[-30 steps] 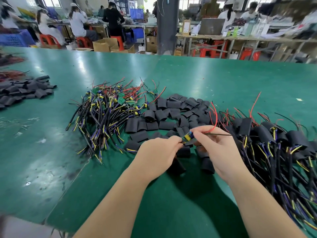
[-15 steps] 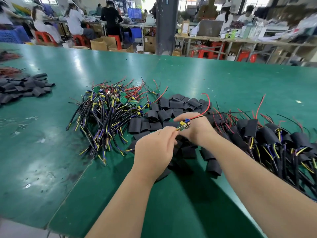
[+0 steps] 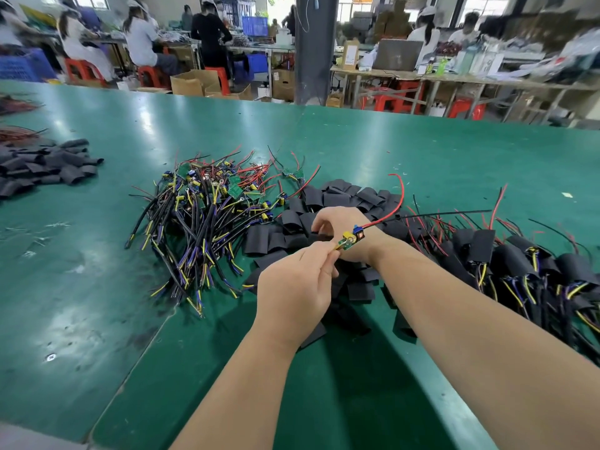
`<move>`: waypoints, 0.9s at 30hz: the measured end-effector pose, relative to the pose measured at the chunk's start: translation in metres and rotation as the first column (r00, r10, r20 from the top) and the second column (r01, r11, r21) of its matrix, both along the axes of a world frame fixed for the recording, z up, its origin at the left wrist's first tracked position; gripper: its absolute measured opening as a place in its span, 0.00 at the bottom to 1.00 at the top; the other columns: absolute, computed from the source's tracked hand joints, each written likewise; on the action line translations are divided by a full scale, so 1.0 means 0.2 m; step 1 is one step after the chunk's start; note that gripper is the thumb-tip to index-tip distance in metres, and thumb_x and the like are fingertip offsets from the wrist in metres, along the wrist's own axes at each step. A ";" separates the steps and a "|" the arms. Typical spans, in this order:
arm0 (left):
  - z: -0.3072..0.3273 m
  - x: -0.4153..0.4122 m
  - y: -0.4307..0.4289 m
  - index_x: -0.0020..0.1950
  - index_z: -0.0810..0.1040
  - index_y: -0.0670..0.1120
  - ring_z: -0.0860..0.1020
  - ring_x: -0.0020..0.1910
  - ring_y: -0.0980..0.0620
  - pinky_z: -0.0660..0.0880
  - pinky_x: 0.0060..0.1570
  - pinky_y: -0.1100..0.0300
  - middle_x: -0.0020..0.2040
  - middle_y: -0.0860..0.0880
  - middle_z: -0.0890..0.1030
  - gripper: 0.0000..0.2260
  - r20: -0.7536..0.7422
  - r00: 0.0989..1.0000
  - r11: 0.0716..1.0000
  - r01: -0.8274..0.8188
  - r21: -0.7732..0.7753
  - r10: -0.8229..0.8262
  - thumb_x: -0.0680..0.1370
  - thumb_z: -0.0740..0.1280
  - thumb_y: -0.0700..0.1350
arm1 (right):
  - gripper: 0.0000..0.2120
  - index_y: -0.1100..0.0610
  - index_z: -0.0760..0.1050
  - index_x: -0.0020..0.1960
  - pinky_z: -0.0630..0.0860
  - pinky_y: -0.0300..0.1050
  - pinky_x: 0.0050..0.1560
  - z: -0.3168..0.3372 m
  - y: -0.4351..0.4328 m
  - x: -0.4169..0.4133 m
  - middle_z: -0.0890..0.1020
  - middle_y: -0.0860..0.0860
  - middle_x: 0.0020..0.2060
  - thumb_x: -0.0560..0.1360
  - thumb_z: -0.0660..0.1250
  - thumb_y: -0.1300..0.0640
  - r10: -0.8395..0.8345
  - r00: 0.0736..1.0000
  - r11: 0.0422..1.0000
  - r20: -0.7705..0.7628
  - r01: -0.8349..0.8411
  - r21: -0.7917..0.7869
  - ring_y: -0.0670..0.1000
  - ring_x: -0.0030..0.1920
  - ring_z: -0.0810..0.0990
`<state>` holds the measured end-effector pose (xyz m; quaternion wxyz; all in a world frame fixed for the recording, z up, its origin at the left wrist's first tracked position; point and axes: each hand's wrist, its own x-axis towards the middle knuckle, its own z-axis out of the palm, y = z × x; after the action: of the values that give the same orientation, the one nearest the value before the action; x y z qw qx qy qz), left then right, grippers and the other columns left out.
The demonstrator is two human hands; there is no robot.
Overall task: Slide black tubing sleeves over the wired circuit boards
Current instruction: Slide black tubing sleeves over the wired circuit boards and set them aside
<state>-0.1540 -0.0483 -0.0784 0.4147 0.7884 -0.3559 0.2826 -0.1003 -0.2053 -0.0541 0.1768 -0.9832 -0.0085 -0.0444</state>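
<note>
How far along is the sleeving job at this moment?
Done: a pile of sleeved boards lies on the right. In hand: the left hand pinches a bare board, and the right hand is at the loose sleeves with fingers curled; whether it grips one is unclear. Left: a large heap of unsleeved boards on the left, so much remains.
</note>
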 end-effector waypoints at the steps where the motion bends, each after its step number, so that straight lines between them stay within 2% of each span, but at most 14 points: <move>1: 0.00 0.00 0.00 0.47 0.82 0.44 0.78 0.31 0.51 0.74 0.29 0.54 0.34 0.54 0.80 0.14 -0.004 1.000 1.000 -0.001 -0.010 0.001 0.79 0.57 0.45 | 0.17 0.58 0.78 0.56 0.76 0.40 0.54 0.00 0.01 -0.02 0.82 0.51 0.51 0.68 0.73 0.62 -0.036 0.996 0.989 0.079 0.024 0.148 0.49 0.51 0.80; 3: 0.00 0.00 0.01 0.45 0.81 0.44 0.77 0.31 0.53 0.74 0.30 0.55 0.33 0.55 0.80 0.13 -0.016 1.000 1.000 -0.013 -0.026 0.012 0.78 0.57 0.44 | 0.17 0.60 0.79 0.57 0.76 0.35 0.49 0.02 0.01 -0.07 0.82 0.51 0.48 0.69 0.74 0.63 -0.202 0.954 0.843 0.221 0.055 0.535 0.47 0.47 0.79; 4: 0.00 -0.01 0.01 0.44 0.81 0.45 0.77 0.32 0.55 0.74 0.30 0.55 0.33 0.55 0.80 0.12 -0.027 0.999 0.999 -0.020 -0.028 0.019 0.78 0.58 0.43 | 0.15 0.61 0.78 0.57 0.76 0.35 0.45 0.04 0.00 -0.11 0.81 0.52 0.46 0.71 0.73 0.63 -0.285 0.932 0.692 0.223 0.039 0.721 0.48 0.44 0.79; 6: 0.00 -0.01 0.01 0.44 0.80 0.45 0.74 0.32 0.58 0.73 0.32 0.57 0.34 0.56 0.79 0.08 -0.050 0.998 0.999 -0.025 -0.022 0.024 0.75 0.61 0.37 | 0.08 0.63 0.77 0.54 0.74 0.39 0.41 0.07 -0.02 -0.21 0.80 0.57 0.43 0.75 0.68 0.64 -0.335 0.935 0.237 0.115 -0.034 0.971 0.52 0.43 0.78; 8: 0.00 0.00 0.01 0.44 0.80 0.45 0.71 0.33 0.62 0.72 0.33 0.61 0.34 0.58 0.78 0.10 -0.065 0.998 1.000 -0.023 -0.008 0.023 0.71 0.63 0.33 | 0.05 0.62 0.76 0.49 0.79 0.41 0.41 0.10 -0.08 -0.32 0.82 0.58 0.42 0.78 0.63 0.60 -0.303 0.953 -0.182 -0.016 -0.041 0.982 0.54 0.45 0.80; 9: 0.00 0.00 0.01 0.44 0.80 0.45 0.70 0.34 0.62 0.71 0.33 0.63 0.35 0.58 0.78 0.11 -0.069 0.997 1.000 -0.024 0.003 0.024 0.70 0.62 0.32 | 0.06 0.62 0.75 0.48 0.80 0.41 0.41 0.11 -0.10 -0.38 0.83 0.57 0.41 0.79 0.62 0.59 -0.291 0.955 -0.321 -0.056 -0.042 0.946 0.54 0.45 0.81; 11: -0.01 0.00 0.01 0.44 0.79 0.46 0.68 0.33 0.61 0.66 0.32 0.67 0.34 0.59 0.76 0.11 -0.088 0.995 0.999 -0.035 0.028 0.037 0.70 0.62 0.32 | 0.06 0.61 0.75 0.47 0.79 0.40 0.35 0.11 -0.14 -0.49 0.83 0.56 0.39 0.76 0.60 0.63 -0.269 0.960 -0.466 -0.071 -0.065 0.883 0.54 0.44 0.82; 13: 0.00 -0.01 0.01 0.44 0.78 0.46 0.66 0.29 0.59 0.63 0.30 0.67 0.33 0.59 0.75 0.09 -0.125 0.991 0.998 -0.050 0.044 0.055 0.72 0.60 0.35 | 0.13 0.59 0.75 0.46 0.74 0.41 0.29 0.09 -0.16 -0.59 0.79 0.56 0.37 0.67 0.57 0.69 -0.237 0.969 -0.462 -0.071 -0.048 0.886 0.52 0.33 0.77; 16: 0.00 -0.01 0.01 0.44 0.78 0.46 0.65 0.27 0.61 0.66 0.28 0.62 0.33 0.57 0.76 0.09 -0.130 0.990 0.997 -0.053 0.060 0.060 0.74 0.58 0.37 | 0.22 0.57 0.77 0.45 0.59 0.38 0.24 0.05 -0.18 -0.69 0.70 0.55 0.33 0.60 0.54 0.73 -0.157 0.984 -0.234 -0.082 0.044 0.971 0.49 0.25 0.63; 18: 0.01 -0.02 0.01 0.44 0.78 0.45 0.65 0.27 0.58 0.68 0.29 0.58 0.32 0.56 0.77 0.10 -0.143 0.988 0.994 -0.049 0.101 0.063 0.75 0.57 0.39 | 0.26 0.54 0.80 0.54 0.57 0.38 0.26 0.04 -0.17 -0.72 0.72 0.54 0.35 0.61 0.61 0.73 -0.058 0.998 -0.073 -0.032 0.028 0.997 0.48 0.26 0.61; 20: 0.01 -0.02 0.01 0.44 0.78 0.45 0.68 0.28 0.53 0.71 0.30 0.55 0.32 0.55 0.77 0.11 -0.153 0.986 0.987 -0.042 0.158 0.066 0.75 0.56 0.40 | 0.29 0.49 0.78 0.63 0.60 0.39 0.29 0.03 -0.14 -0.73 0.75 0.52 0.38 0.65 0.70 0.69 0.027 0.998 -0.028 0.057 -0.057 0.998 0.48 0.28 0.63; 22: 0.01 -0.03 0.01 0.45 0.79 0.45 0.72 0.30 0.51 0.72 0.32 0.52 0.33 0.53 0.78 0.14 -0.158 0.985 0.978 -0.037 0.205 0.071 0.76 0.53 0.43 | 0.26 0.50 0.79 0.61 0.62 0.39 0.30 0.02 -0.12 -0.74 0.74 0.51 0.38 0.65 0.74 0.65 0.006 0.990 -0.068 0.143 -0.142 0.987 0.48 0.29 0.63; 25: 0.00 -0.03 0.01 0.46 0.78 0.46 0.74 0.33 0.50 0.72 0.34 0.53 0.33 0.54 0.78 0.14 -0.177 0.981 0.967 -0.037 0.253 0.084 0.76 0.52 0.44 | 0.07 0.52 0.80 0.42 0.63 0.38 0.29 0.03 -0.13 -0.73 0.74 0.49 0.31 0.65 0.75 0.59 -0.151 0.966 -0.073 0.212 -0.225 0.972 0.48 0.28 0.66; 27: -0.01 -0.02 0.01 0.46 0.77 0.47 0.74 0.34 0.51 0.71 0.34 0.53 0.34 0.54 0.78 0.13 -0.173 0.980 0.957 -0.043 0.286 0.096 0.77 0.53 0.46 | 0.04 0.52 0.77 0.38 0.66 0.38 0.29 0.04 -0.15 -0.74 0.76 0.50 0.30 0.68 0.72 0.58 -0.251 0.942 -0.044 0.224 -0.243 0.969 0.48 0.28 0.68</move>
<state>-0.1587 -0.0471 -0.0798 0.3196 0.8742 -0.3242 0.1691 -0.2489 -0.2356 -0.0461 0.8271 -0.5236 -0.0007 -0.2044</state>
